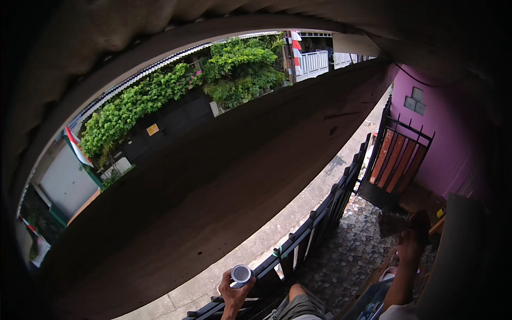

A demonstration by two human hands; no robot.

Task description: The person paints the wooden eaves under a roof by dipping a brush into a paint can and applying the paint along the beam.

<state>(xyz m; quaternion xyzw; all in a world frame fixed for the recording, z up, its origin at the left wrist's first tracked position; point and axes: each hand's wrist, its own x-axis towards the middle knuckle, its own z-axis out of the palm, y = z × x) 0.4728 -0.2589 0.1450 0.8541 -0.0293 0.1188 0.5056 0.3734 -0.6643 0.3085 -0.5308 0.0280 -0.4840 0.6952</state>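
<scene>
At the lower middle, the fingers of my left hand (232, 295) wrap round a small grey round container (241, 274), its circular top facing me. That hand is beside the top rail of a black fence (303, 237). Over on the right, my right hand (409, 246) is raised with its fingers closed. A dark, shadowed shape (392, 225) is at its fingers; I cannot make out what it is. Large and close above both hands, a broad dark-brown surface (213, 176) crosses the view from lower left to upper right.
Pebble-patterned floor (341, 250) lies inside the fence, with a gate of reddish-brown slats (392, 160) by a purple wall (421, 128). Pale pavement (240, 250) runs outside. Beyond are leafy bushes (138, 98) and red-and-white flags (77, 146). A corrugated roof edge (160, 24) hangs overhead.
</scene>
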